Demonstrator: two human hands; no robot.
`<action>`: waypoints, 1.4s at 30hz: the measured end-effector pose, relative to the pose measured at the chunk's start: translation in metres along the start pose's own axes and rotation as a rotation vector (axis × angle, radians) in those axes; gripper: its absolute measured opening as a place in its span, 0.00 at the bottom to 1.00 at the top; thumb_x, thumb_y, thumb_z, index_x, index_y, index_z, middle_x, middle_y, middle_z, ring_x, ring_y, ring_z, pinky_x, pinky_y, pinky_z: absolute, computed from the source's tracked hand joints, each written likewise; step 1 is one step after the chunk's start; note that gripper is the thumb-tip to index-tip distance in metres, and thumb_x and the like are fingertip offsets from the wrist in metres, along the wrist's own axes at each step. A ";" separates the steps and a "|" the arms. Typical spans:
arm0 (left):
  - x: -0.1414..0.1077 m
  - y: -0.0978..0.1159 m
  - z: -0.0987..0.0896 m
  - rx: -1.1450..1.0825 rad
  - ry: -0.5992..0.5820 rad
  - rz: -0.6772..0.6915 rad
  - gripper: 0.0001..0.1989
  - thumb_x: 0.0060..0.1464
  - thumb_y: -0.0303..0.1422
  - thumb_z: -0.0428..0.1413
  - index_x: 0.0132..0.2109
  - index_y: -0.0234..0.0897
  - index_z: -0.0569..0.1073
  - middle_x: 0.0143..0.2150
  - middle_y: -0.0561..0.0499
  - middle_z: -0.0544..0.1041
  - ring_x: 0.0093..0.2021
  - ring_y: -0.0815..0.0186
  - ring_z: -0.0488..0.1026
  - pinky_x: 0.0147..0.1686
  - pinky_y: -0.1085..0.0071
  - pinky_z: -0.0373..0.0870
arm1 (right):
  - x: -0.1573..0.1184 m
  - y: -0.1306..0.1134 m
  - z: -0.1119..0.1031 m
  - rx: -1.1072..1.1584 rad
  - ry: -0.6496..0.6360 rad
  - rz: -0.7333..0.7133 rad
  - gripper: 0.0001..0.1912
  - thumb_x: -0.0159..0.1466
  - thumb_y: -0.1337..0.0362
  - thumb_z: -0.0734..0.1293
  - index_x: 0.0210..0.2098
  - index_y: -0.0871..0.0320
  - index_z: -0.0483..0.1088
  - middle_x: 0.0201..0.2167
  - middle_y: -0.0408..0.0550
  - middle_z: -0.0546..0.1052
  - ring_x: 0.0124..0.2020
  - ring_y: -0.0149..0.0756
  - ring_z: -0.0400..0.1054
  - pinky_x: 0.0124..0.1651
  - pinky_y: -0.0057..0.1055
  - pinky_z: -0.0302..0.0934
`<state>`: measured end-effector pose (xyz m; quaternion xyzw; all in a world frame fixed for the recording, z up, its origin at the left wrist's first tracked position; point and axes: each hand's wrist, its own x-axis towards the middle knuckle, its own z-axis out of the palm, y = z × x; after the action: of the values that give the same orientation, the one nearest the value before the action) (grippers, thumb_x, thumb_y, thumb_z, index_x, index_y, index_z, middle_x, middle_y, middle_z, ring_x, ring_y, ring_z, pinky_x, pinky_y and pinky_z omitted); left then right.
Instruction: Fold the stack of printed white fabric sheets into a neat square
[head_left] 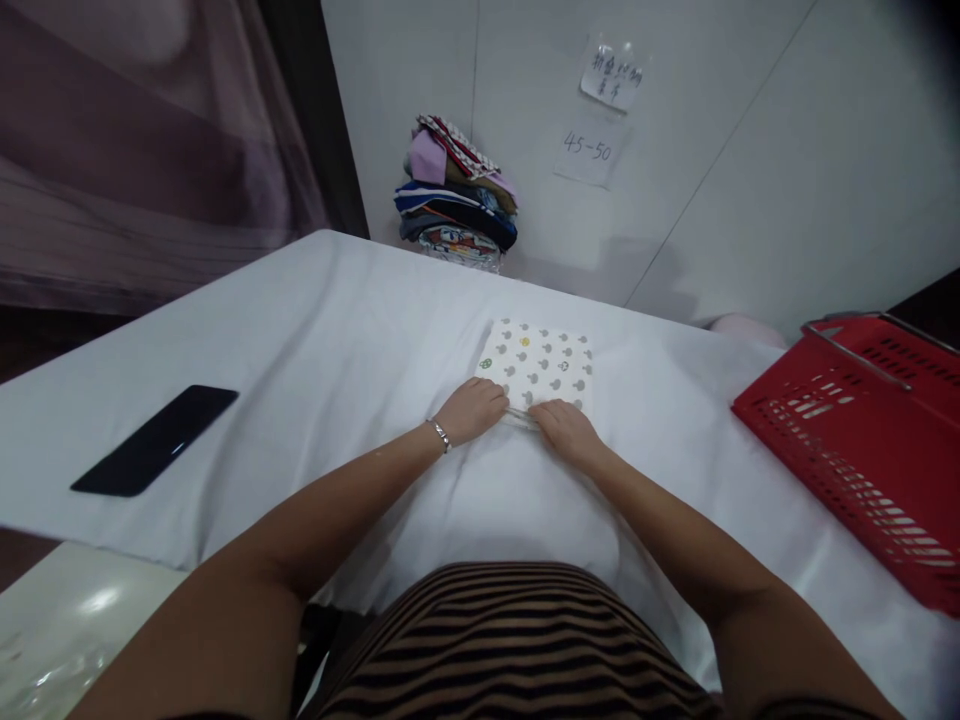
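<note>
A white cloth (541, 358) with small grey printed shapes lies folded into a neat square on the white-covered table (300, 330). A few of its prints are green or yellow. At its near left corner my left hand (474, 407), with a silver bracelet at the wrist, has its fingers curled over the edge. My right hand (566, 430) grips the near edge a little further right, fingers bent over the layers. The thumbs are mostly hidden beneath. Between the two hands the edges of the folded layers show.
To the left lies a flat black phone-like slab (154, 440). A red plastic basket (862, 430) with a metal handle stands at the right. Behind the far edge is a stack of folded textiles (459, 195) against the wall, which bears handwritten paper signs (585, 150).
</note>
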<state>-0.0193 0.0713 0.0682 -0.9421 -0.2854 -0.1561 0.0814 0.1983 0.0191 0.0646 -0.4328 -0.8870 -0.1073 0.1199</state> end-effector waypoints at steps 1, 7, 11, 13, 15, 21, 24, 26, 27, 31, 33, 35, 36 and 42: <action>-0.001 0.000 0.001 0.014 -0.002 0.016 0.10 0.59 0.31 0.44 0.36 0.36 0.70 0.34 0.48 0.70 0.37 0.65 0.64 0.37 0.68 0.56 | -0.001 -0.001 0.002 0.000 -0.008 -0.005 0.14 0.64 0.71 0.54 0.45 0.60 0.66 0.38 0.52 0.73 0.36 0.39 0.62 0.38 0.34 0.56; -0.004 0.000 0.003 0.038 0.013 0.015 0.10 0.59 0.30 0.44 0.36 0.35 0.69 0.34 0.48 0.70 0.37 0.65 0.64 0.37 0.68 0.56 | -0.003 -0.001 0.003 0.015 0.016 -0.002 0.13 0.64 0.71 0.54 0.44 0.61 0.66 0.36 0.51 0.73 0.36 0.39 0.62 0.38 0.34 0.56; -0.003 0.001 0.000 0.026 0.026 0.007 0.09 0.58 0.30 0.45 0.37 0.35 0.69 0.35 0.48 0.70 0.38 0.65 0.64 0.38 0.67 0.57 | -0.004 -0.002 0.002 0.025 0.048 -0.013 0.14 0.64 0.71 0.54 0.46 0.60 0.65 0.37 0.51 0.73 0.36 0.38 0.62 0.38 0.33 0.56; -0.004 0.001 0.000 0.031 0.005 0.032 0.09 0.58 0.30 0.45 0.35 0.35 0.69 0.35 0.48 0.70 0.37 0.65 0.63 0.38 0.67 0.57 | -0.006 -0.002 0.005 0.032 0.059 -0.038 0.14 0.65 0.70 0.54 0.47 0.61 0.65 0.38 0.51 0.73 0.37 0.38 0.62 0.38 0.34 0.56; -0.006 0.001 0.001 0.026 -0.015 0.049 0.09 0.58 0.30 0.45 0.35 0.35 0.69 0.35 0.47 0.69 0.37 0.65 0.63 0.38 0.67 0.57 | -0.008 -0.002 0.008 0.042 0.060 -0.057 0.14 0.65 0.67 0.55 0.48 0.61 0.65 0.41 0.53 0.72 0.39 0.39 0.62 0.39 0.35 0.56; -0.009 -0.003 0.003 -0.063 -0.017 0.058 0.10 0.56 0.38 0.49 0.40 0.36 0.68 0.38 0.47 0.69 0.40 0.62 0.63 0.40 0.65 0.57 | -0.008 -0.003 0.011 0.051 0.058 -0.013 0.15 0.66 0.63 0.55 0.48 0.61 0.64 0.41 0.54 0.72 0.39 0.40 0.61 0.39 0.36 0.56; -0.007 -0.004 0.003 -0.090 -0.017 0.017 0.08 0.57 0.35 0.49 0.39 0.36 0.69 0.38 0.48 0.69 0.40 0.64 0.63 0.39 0.67 0.57 | -0.006 -0.001 0.010 0.080 0.072 0.001 0.14 0.66 0.63 0.55 0.47 0.61 0.66 0.40 0.54 0.72 0.39 0.40 0.62 0.39 0.36 0.57; -0.005 -0.004 0.003 -0.116 -0.020 -0.002 0.08 0.57 0.35 0.49 0.39 0.37 0.69 0.38 0.49 0.70 0.39 0.64 0.63 0.39 0.67 0.58 | -0.005 0.000 0.010 0.108 0.093 0.002 0.14 0.66 0.63 0.55 0.46 0.61 0.66 0.40 0.54 0.72 0.39 0.40 0.62 0.40 0.36 0.58; -0.005 -0.004 0.003 -0.127 -0.023 -0.006 0.08 0.56 0.36 0.49 0.39 0.37 0.69 0.38 0.49 0.70 0.39 0.64 0.63 0.39 0.67 0.58 | -0.004 0.001 0.011 0.122 0.101 0.001 0.14 0.66 0.63 0.55 0.45 0.61 0.66 0.40 0.54 0.72 0.39 0.40 0.62 0.41 0.36 0.58; -0.004 -0.005 0.003 -0.151 -0.032 -0.010 0.09 0.56 0.37 0.50 0.40 0.37 0.69 0.40 0.49 0.70 0.40 0.64 0.64 0.40 0.67 0.58 | -0.005 0.004 0.011 0.161 0.093 -0.003 0.14 0.66 0.63 0.56 0.46 0.60 0.66 0.40 0.54 0.72 0.40 0.39 0.62 0.42 0.37 0.59; -0.003 -0.005 0.002 -0.146 -0.038 -0.004 0.09 0.55 0.36 0.51 0.40 0.37 0.69 0.40 0.48 0.70 0.41 0.64 0.64 0.41 0.66 0.58 | -0.006 0.005 0.011 0.162 0.071 -0.017 0.14 0.65 0.63 0.56 0.47 0.61 0.66 0.41 0.55 0.72 0.40 0.40 0.62 0.42 0.38 0.59; -0.003 -0.004 0.002 -0.140 -0.046 0.000 0.08 0.55 0.35 0.51 0.40 0.37 0.70 0.40 0.48 0.70 0.41 0.64 0.64 0.41 0.66 0.58 | -0.006 0.004 0.009 0.157 0.052 -0.034 0.15 0.65 0.64 0.56 0.48 0.62 0.65 0.42 0.56 0.71 0.41 0.41 0.62 0.42 0.38 0.59; -0.002 -0.004 0.001 -0.140 -0.049 -0.004 0.08 0.55 0.35 0.50 0.39 0.37 0.70 0.40 0.48 0.70 0.41 0.64 0.64 0.41 0.66 0.59 | -0.006 0.003 0.008 0.159 0.046 -0.038 0.15 0.65 0.65 0.56 0.48 0.62 0.65 0.42 0.56 0.71 0.41 0.41 0.62 0.42 0.39 0.59; 0.001 -0.004 -0.003 -0.179 -0.063 -0.043 0.09 0.57 0.35 0.48 0.38 0.37 0.71 0.39 0.48 0.71 0.40 0.65 0.65 0.39 0.67 0.59 | -0.005 0.004 0.002 0.276 0.044 0.024 0.15 0.63 0.68 0.57 0.49 0.60 0.65 0.42 0.54 0.71 0.43 0.39 0.63 0.45 0.40 0.60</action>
<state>-0.0215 0.0744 0.0712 -0.9437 -0.2928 -0.1529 -0.0156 0.2043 0.0186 0.0620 -0.4202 -0.8853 0.0079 0.1990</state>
